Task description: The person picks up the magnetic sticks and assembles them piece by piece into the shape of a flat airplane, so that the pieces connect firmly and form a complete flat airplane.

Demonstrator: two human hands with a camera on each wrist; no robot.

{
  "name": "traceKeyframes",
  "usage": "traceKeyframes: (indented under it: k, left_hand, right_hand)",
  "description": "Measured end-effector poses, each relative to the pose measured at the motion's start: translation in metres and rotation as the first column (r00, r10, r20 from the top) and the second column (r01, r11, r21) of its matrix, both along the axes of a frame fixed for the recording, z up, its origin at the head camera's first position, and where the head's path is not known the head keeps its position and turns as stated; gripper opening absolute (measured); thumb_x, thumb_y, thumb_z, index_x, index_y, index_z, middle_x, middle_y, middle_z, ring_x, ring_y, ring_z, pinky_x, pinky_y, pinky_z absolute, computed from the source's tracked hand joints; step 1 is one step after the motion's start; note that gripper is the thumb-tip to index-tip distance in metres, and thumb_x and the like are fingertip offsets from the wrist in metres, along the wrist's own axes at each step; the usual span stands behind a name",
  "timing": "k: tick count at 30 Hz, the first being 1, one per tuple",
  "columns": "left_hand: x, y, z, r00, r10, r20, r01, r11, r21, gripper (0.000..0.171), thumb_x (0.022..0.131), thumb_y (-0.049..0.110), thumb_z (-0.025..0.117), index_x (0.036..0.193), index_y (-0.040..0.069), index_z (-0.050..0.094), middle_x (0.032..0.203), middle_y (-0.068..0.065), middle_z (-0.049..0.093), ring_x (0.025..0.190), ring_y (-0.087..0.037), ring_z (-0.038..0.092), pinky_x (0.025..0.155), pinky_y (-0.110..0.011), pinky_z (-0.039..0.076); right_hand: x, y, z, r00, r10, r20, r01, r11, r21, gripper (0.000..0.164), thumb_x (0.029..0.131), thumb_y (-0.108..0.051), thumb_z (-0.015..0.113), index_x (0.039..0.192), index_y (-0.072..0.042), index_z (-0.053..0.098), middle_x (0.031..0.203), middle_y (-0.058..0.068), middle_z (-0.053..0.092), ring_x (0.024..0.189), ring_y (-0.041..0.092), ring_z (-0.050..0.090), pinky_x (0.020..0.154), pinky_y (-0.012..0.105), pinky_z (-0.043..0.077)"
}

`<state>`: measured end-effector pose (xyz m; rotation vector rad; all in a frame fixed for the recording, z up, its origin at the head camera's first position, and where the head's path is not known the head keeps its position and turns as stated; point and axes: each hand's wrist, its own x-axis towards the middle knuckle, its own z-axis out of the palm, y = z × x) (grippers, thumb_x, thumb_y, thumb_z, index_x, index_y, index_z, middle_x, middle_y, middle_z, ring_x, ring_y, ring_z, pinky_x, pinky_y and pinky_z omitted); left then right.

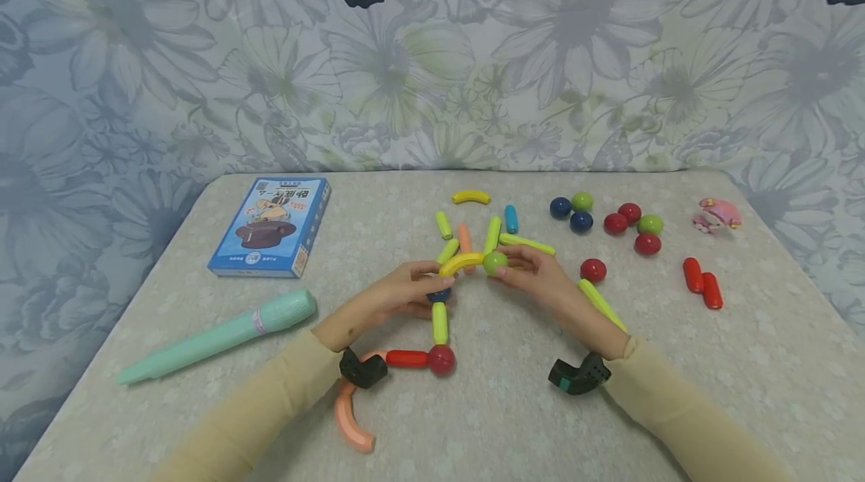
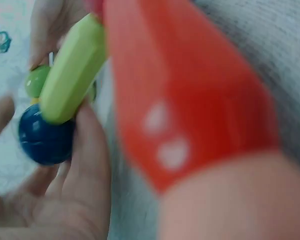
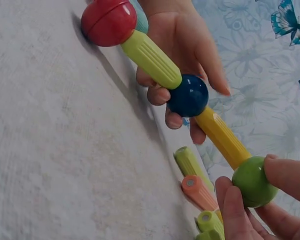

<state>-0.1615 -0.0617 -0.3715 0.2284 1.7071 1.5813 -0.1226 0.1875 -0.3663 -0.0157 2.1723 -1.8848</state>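
Observation:
My right hand (image 1: 541,275) pinches a green ball (image 1: 495,263) between thumb and fingers. A curved yellow stick (image 1: 462,263) joins that ball to a dark blue ball (image 3: 188,96). The fingers of my left hand (image 1: 405,288) curl round the blue ball from behind and below. From it a yellow-green stick (image 1: 440,323) runs toward me to a red ball (image 1: 442,359). A red stick (image 1: 408,359) continues the chain leftward. A curved orange stick (image 1: 350,422) shows past my left wrist, which hides part of that end.
Loose yellow-green, orange and blue sticks lie just beyond my hands, with a curved yellow stick (image 1: 471,197) farther back. Several balls, two red sticks (image 1: 703,284) and a pink figure (image 1: 718,215) are at right. A blue box (image 1: 270,230) and a mint-green closed umbrella-like object (image 1: 216,335) lie left.

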Motion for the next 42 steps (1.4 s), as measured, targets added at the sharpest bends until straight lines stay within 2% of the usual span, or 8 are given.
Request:
traceKeyframes:
  k: [5, 12, 18, 23, 29, 34, 36, 42]
  left_hand:
    - [0.001, -0.005, 0.002, 0.997, -0.072, 0.025, 0.070, 0.996, 0.061, 0.049, 0.093, 0.011, 0.059, 0.135, -0.002, 0.038, 0.105, -0.018, 0.062, 0.098, -0.029, 0.062, 0.083, -0.041, 0.048]
    - [-0.012, 0.000, 0.009, 0.990, -0.053, -0.132, 0.040, 0.994, -0.102, 0.039, 0.095, 0.028, 0.055, 0.124, 0.001, 0.055, 0.105, -0.011, 0.064, 0.096, -0.018, 0.059, 0.084, -0.034, 0.045]
    - [-0.022, 0.020, 0.010, 0.992, -0.040, -0.116, 0.044, 0.998, 0.033, 0.034, 0.097, 0.018, 0.054, 0.125, -0.001, 0.053, 0.105, -0.016, 0.064, 0.086, -0.019, 0.062, 0.077, -0.031, 0.049]
    - [-0.024, 0.029, 0.010, 0.996, 0.013, -0.089, -0.009, 0.999, 0.038, 0.030, 0.096, 0.013, 0.054, 0.120, -0.004, 0.056, 0.091, -0.009, 0.065, 0.076, -0.014, 0.060, 0.069, -0.026, 0.048]
    - [-0.024, 0.026, 0.009, 0.996, 0.026, -0.089, -0.022, 0.999, 0.046, 0.032, 0.097, 0.013, 0.052, 0.122, -0.006, 0.054, 0.092, -0.008, 0.064, 0.078, -0.014, 0.059, 0.070, -0.026, 0.048]
    - [-0.025, 0.020, 0.007, 0.995, 0.059, -0.084, -0.054, 0.996, 0.064, 0.031, 0.097, 0.013, 0.052, 0.121, -0.006, 0.054, 0.092, -0.009, 0.063, 0.078, -0.014, 0.059, 0.070, -0.026, 0.048]
    - [-0.025, 0.018, 0.005, 0.994, 0.073, -0.076, -0.068, 0.995, 0.071, 0.030, 0.097, 0.013, 0.052, 0.121, -0.006, 0.054, 0.092, -0.009, 0.062, 0.077, -0.015, 0.059, 0.070, -0.026, 0.048]
    - [-0.024, 0.014, 0.002, 0.993, 0.105, -0.049, -0.102, 0.993, 0.058, 0.034, 0.097, 0.014, 0.052, 0.125, -0.005, 0.052, 0.092, -0.008, 0.061, 0.078, -0.015, 0.059, 0.071, -0.026, 0.049]
  right_hand:
    - [-0.002, -0.002, -0.002, 1.000, -0.018, -0.008, 0.018, 1.000, 0.014, 0.050, 0.089, -0.020, 0.066, 0.132, -0.002, 0.047, 0.123, 0.016, 0.053, 0.110, 0.024, 0.053, 0.090, 0.034, 0.043]
    - [-0.003, -0.006, 0.000, 1.000, -0.015, -0.014, 0.014, 0.998, -0.058, 0.046, 0.090, -0.013, 0.064, 0.131, 0.001, 0.046, 0.123, 0.019, 0.054, 0.108, 0.023, 0.055, 0.087, 0.031, 0.045]
    - [-0.003, -0.008, 0.000, 1.000, 0.016, -0.021, -0.018, 0.995, -0.102, 0.043, 0.091, -0.010, 0.062, 0.128, 0.004, 0.045, 0.122, 0.021, 0.055, 0.108, 0.024, 0.056, 0.087, 0.031, 0.045]
    - [-0.003, -0.007, 0.000, 0.999, 0.032, -0.034, -0.035, 0.996, -0.085, 0.044, 0.091, -0.012, 0.063, 0.127, 0.006, 0.046, 0.121, 0.020, 0.055, 0.106, 0.022, 0.057, 0.087, 0.031, 0.046]
    - [-0.004, 0.012, 0.005, 0.995, 0.041, -0.096, -0.031, 0.994, 0.100, 0.040, 0.092, -0.017, 0.061, 0.126, 0.002, 0.053, 0.118, 0.016, 0.058, 0.104, 0.023, 0.057, 0.085, 0.034, 0.046]
    - [-0.015, 0.033, 0.008, 0.961, 0.008, -0.275, 0.114, 0.899, 0.423, 0.029, 0.093, -0.016, 0.060, 0.117, -0.001, 0.061, 0.109, 0.013, 0.063, 0.096, 0.025, 0.059, 0.080, 0.040, 0.047]
    - [-0.021, 0.036, 0.006, 0.944, 0.022, -0.329, 0.144, 0.870, 0.471, 0.025, 0.092, -0.012, 0.061, 0.114, -0.001, 0.063, 0.106, 0.013, 0.065, 0.095, 0.027, 0.060, 0.080, 0.041, 0.048]
    - [-0.044, 0.023, 0.005, 0.943, 0.112, -0.313, 0.059, 0.870, 0.489, 0.026, 0.092, -0.009, 0.061, 0.116, -0.001, 0.064, 0.115, 0.013, 0.062, 0.105, 0.028, 0.057, 0.086, 0.039, 0.046]
